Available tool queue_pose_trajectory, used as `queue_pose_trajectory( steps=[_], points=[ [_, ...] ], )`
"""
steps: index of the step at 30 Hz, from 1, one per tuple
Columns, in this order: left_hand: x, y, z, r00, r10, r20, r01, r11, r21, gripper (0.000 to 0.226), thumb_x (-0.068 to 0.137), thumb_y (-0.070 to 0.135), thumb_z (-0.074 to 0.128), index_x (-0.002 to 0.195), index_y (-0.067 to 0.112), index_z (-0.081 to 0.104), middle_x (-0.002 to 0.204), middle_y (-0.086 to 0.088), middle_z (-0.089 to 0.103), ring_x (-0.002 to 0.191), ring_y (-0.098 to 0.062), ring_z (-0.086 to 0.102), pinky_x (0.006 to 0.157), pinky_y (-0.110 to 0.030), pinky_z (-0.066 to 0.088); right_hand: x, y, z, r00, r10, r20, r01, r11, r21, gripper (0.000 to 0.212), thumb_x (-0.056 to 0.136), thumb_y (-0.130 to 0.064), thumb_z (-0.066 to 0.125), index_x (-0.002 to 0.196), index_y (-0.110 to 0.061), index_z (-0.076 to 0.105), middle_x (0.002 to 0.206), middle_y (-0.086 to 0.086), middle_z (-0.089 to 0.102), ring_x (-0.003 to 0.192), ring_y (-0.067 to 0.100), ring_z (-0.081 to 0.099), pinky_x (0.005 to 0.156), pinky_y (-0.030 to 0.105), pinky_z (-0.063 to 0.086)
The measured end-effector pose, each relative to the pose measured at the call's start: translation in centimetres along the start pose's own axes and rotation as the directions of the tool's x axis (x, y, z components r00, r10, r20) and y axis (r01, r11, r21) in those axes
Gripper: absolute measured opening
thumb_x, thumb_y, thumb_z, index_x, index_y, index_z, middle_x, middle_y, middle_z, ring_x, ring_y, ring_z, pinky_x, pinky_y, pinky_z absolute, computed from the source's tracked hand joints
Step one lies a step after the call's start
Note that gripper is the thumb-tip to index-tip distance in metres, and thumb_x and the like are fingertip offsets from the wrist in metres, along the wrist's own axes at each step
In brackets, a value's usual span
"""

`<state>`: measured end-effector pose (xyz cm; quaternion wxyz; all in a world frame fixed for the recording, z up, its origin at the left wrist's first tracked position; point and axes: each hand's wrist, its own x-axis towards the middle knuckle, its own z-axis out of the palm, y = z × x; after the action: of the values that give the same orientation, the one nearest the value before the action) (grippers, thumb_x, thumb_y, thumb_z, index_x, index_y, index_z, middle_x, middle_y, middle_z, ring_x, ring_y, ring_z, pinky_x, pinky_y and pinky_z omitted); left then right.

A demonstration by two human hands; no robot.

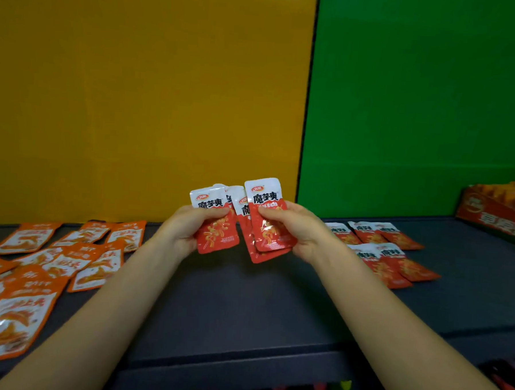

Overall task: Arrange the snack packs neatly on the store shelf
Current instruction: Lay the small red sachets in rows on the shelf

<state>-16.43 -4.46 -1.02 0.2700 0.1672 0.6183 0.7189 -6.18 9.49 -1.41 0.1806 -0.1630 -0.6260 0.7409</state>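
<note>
Above the middle of the dark shelf (245,298), both my hands hold small red-and-white snack packs upright. My left hand (186,227) pinches a few fanned packs (218,234), thumb across their fronts. My right hand (296,229) grips a couple of stacked packs (268,222), thumb on the front one. To the right, several of the same red packs (378,249) lie flat in two short rows on the shelf.
A loose pile of larger orange-and-white packs (53,252) covers the shelf's left side. An orange display box (497,213) stands at the far right. Yellow and green panels form the back wall. Below the front edge, a lower shelf holds dark items (503,377).
</note>
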Motion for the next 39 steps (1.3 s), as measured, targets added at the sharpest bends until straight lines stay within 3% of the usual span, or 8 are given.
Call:
queue_pose_trajectory(
  steps=[6, 9, 13, 17, 21, 25, 32, 39],
  points=[
    [-1.9, -1.5, 10.0, 0.999, -0.001, 0.04, -0.001, 1.0, 0.027, 0.012, 0.082, 0.008, 0.066, 0.09, 0.013, 0.059, 0.06, -0.001, 0.069, 0.053, -0.012, 0.065, 0.05, -0.026, 0.053, -4.4, -3.7, -11.5, 0.99, -0.084, -0.115, 0.074, 0.993, -0.086, 0.007, 0.086, -0.01, 0.064, 0.085, -0.017, 0.063, 0.061, -0.004, 0.07, 0.056, 0.01, 0.065, 0.063, 0.027, 0.054],
    [-2.6, -3.0, 14.6, 0.998, -0.014, 0.054, 0.013, 1.0, 0.025, 0.017, 0.083, 0.008, 0.065, 0.098, 0.011, 0.058, 0.07, -0.004, 0.068, 0.06, -0.016, 0.064, 0.052, -0.028, 0.051, -6.3, -5.2, -18.3, 0.977, -0.082, -0.197, 0.054, 0.988, -0.144, 0.004, 0.086, -0.013, 0.064, 0.085, -0.017, 0.063, 0.057, -0.004, 0.07, 0.049, 0.008, 0.065, 0.053, 0.024, 0.055],
    [-3.0, -5.2, 18.6, 0.998, -0.043, 0.047, 0.043, 0.999, -0.011, 0.01, 0.083, 0.006, 0.065, 0.089, 0.011, 0.059, 0.049, 0.001, 0.068, 0.041, -0.009, 0.064, 0.039, -0.02, 0.051, -7.2, -4.7, -25.9, 0.953, -0.092, -0.287, 0.032, 0.978, -0.208, 0.004, 0.086, -0.01, 0.063, 0.085, -0.013, 0.062, 0.05, -0.006, 0.068, 0.042, 0.004, 0.063, 0.043, 0.017, 0.052],
    [-3.1, -7.5, 21.5, 0.997, -0.074, 0.012, 0.075, 0.997, -0.027, 0.013, 0.082, 0.006, 0.066, 0.093, 0.009, 0.06, 0.053, -0.001, 0.07, 0.043, -0.011, 0.066, 0.041, -0.022, 0.052, -6.5, -2.3, -31.2, 0.947, -0.008, -0.322, -0.079, 0.964, -0.254, 0.014, 0.082, -0.012, 0.069, 0.095, -0.01, 0.063, 0.052, -0.005, 0.069, 0.045, 0.006, 0.065, 0.05, 0.021, 0.053],
    [-3.3, -8.6, 22.3, 0.993, -0.115, -0.032, 0.115, 0.993, -0.022, 0.012, 0.082, 0.008, 0.067, 0.089, 0.009, 0.058, 0.052, -0.003, 0.07, 0.043, -0.013, 0.066, 0.04, -0.024, 0.053, -5.4, -0.4, -32.7, 0.941, 0.0, -0.339, -0.102, 0.953, -0.284, 0.022, 0.084, -0.014, 0.068, 0.103, -0.006, 0.063, 0.073, 0.004, 0.072, 0.061, 0.013, 0.067, 0.059, 0.024, 0.052],
    [-3.3, -8.8, 22.3, 0.994, -0.084, -0.064, 0.084, 0.996, -0.01, 0.012, 0.082, 0.007, 0.065, 0.091, 0.01, 0.057, 0.051, -0.002, 0.069, 0.042, -0.013, 0.065, 0.038, -0.022, 0.051, -4.2, 1.0, -32.8, 0.905, -0.113, -0.411, -0.052, 0.928, -0.369, 0.021, 0.083, -0.017, 0.069, 0.101, -0.009, 0.063, 0.102, 0.012, 0.071, 0.089, 0.025, 0.068, 0.084, 0.037, 0.054],
    [-3.3, -9.1, 22.6, 0.996, -0.041, -0.076, 0.041, 0.999, 0.009, 0.012, 0.082, 0.006, 0.065, 0.09, 0.014, 0.06, 0.058, -0.002, 0.071, 0.048, -0.013, 0.067, 0.042, -0.023, 0.053, -3.6, 1.5, -32.4, 0.86, -0.253, -0.443, -0.088, 0.782, -0.618, 0.034, 0.082, -0.027, 0.067, 0.108, -0.006, 0.06, 0.111, 0.012, 0.066, 0.106, 0.03, 0.061, 0.093, 0.043, 0.049],
    [-3.8, -9.3, 22.5, 0.997, -0.009, -0.075, 0.011, 1.0, 0.019, 0.017, 0.081, 0.005, 0.066, 0.094, 0.014, 0.06, 0.063, -0.002, 0.073, 0.05, -0.012, 0.068, 0.045, -0.024, 0.056, -3.8, 1.6, -32.3, 0.864, -0.276, -0.421, -0.093, 0.734, -0.673, 0.034, 0.085, -0.029, 0.064, 0.11, -0.006, 0.056, 0.112, 0.011, 0.064, 0.106, 0.03, 0.059, 0.091, 0.04, 0.048]
  ],
)
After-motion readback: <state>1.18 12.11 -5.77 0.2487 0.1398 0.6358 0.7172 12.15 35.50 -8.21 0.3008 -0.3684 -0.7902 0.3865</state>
